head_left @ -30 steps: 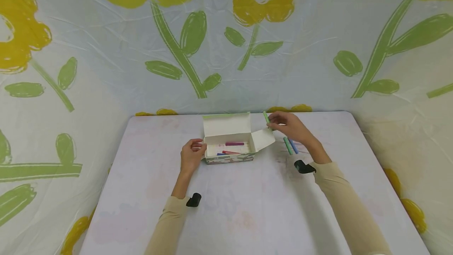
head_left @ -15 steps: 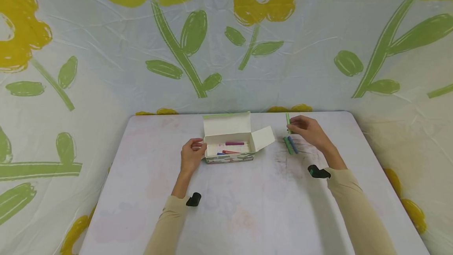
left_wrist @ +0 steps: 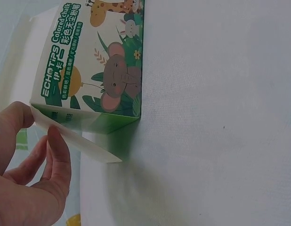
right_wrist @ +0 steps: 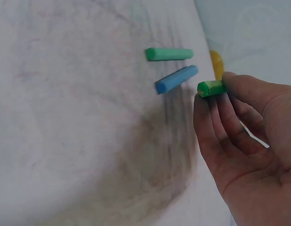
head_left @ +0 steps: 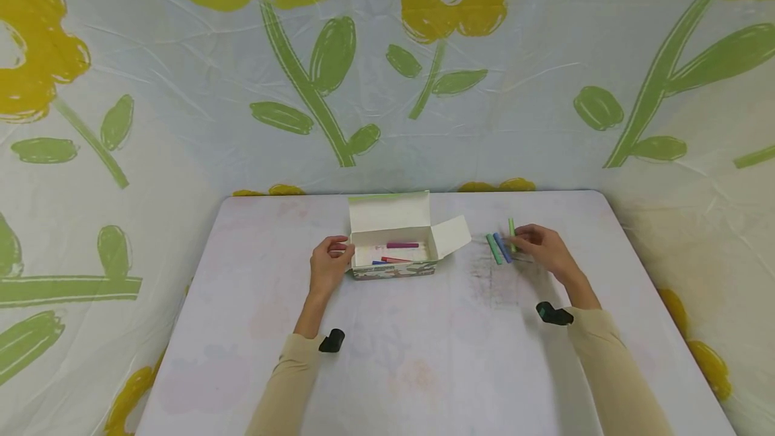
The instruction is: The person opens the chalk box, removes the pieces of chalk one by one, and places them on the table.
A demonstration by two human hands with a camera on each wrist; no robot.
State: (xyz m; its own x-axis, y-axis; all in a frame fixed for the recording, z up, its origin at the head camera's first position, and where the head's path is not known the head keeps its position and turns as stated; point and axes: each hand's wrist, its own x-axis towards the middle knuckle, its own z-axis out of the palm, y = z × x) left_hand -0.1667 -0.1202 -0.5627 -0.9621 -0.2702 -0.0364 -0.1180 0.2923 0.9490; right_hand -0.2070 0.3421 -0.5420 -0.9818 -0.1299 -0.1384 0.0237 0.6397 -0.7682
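Observation:
Between thumb and fingertips, my right hand [head_left: 547, 251] pinches a light green chalk stick [right_wrist: 211, 88], just right of two others. Those two, a green chalk stick [head_left: 494, 248] and a blue chalk stick [right_wrist: 177, 79], lie side by side on the table. My left hand [head_left: 327, 268] is at the left end of an open cardboard chalk box [head_left: 393, 272], pinching its white end flap [left_wrist: 84, 143] between thumb and fingers. Inside the box are a purple chalk stick [head_left: 402, 245], a red one and a partly hidden blue one.
The box's lid [head_left: 389, 212] stands raised at the back, and its right flap [head_left: 451, 237] sticks outward. Dark chalk smudges [head_left: 493, 284] mark the white table [head_left: 412, 355] near the loose sticks. A flower-print sheet [head_left: 514, 99] hangs behind the table.
My right hand has carried the light green chalk from beside the box's right flap rightward, then down next to the blue stick. My left hand has stayed at the box.

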